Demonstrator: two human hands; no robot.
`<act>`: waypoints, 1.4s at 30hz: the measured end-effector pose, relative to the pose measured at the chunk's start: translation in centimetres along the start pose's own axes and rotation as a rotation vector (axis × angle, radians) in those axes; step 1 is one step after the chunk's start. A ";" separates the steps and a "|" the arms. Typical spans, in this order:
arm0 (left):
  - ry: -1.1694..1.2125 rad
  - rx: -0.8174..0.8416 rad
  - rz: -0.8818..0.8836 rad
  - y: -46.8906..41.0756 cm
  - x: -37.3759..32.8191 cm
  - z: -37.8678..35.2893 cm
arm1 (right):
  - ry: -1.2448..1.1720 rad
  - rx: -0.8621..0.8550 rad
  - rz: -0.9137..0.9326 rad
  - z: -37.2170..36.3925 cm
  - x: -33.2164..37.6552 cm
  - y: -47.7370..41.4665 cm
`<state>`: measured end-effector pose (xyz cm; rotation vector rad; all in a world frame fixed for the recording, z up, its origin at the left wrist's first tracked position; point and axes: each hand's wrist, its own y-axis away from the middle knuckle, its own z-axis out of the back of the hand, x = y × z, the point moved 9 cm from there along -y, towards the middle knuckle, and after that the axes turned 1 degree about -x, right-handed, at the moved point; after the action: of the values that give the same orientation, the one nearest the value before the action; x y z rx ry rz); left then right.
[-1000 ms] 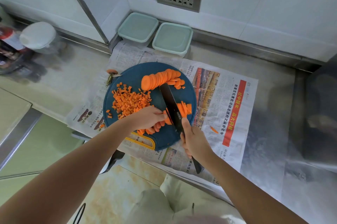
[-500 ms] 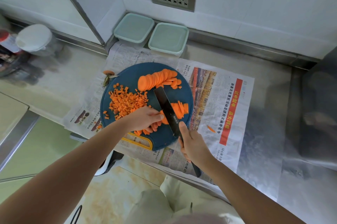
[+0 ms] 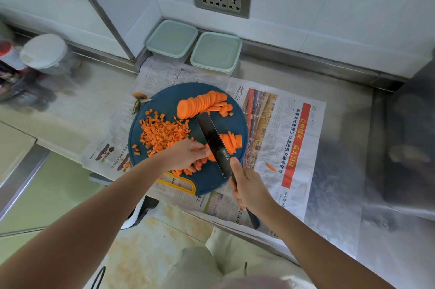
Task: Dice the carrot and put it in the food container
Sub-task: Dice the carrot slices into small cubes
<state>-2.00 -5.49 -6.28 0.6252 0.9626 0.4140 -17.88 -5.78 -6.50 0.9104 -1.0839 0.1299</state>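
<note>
Head view, only cam.

Change vs 1 s ago: small. Same chop cycle. Knife (image 3: 213, 141) has stepped a bit toward L hand (image 3: 187, 155), so less orange shows between blade and fingertips. Strips (image 3: 233, 142) lie R of blade, about as many as before. Dice (image 3: 162, 133) and far row (image 3: 202, 103) of uncut rounds look untouched. View itself drifted slightly; board (image 3: 168, 101) hasn't moved on the newspaper (image 3: 282, 128).

Hands now:
- L hand: fingers curled under, clamping the stack (image 3: 186, 171) to the board, thumb tip just beside the blade.
- R hand (image 3: 249, 188): wrapped round the knife handle, thumb up along the spine end. Blade runs diagonally across the board, edge down at the stack.

Carrot: all on the board, 4 lots: dice at L, row at the far edge, strips R of blade, stack under L hand. One scrap (image 3: 270, 167) on the paper, carrot top (image 3: 140, 96) off the board's far-L rim.

Containers (image 3: 173, 38) and (image 3: 215, 50): by the wall beyond the board, lids on, no carrot seen inside.

Meaning, IMO: still mid-dicing, roughly half done. Strips need cross-cuts, the row hasn't been started, transfer not begun. Risk: blade v. close to L fingertips, so L hand needs to back off with each cut.
</note>
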 end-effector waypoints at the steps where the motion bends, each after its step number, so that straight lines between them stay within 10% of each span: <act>1: -0.002 0.002 -0.003 0.0 0.0 0.0 | 0.000 -0.001 -0.005 0.0 -0.1 0.0; 42: 0.040 0.002 -0.011 0.1 0.0 -0.4 | 0.430 -0.003 -0.013 -0.9 2.9 0.1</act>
<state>-2.36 -5.31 -6.39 0.6154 1.0040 0.4165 -15.83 -6.05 -4.30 0.8384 -0.6785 0.2987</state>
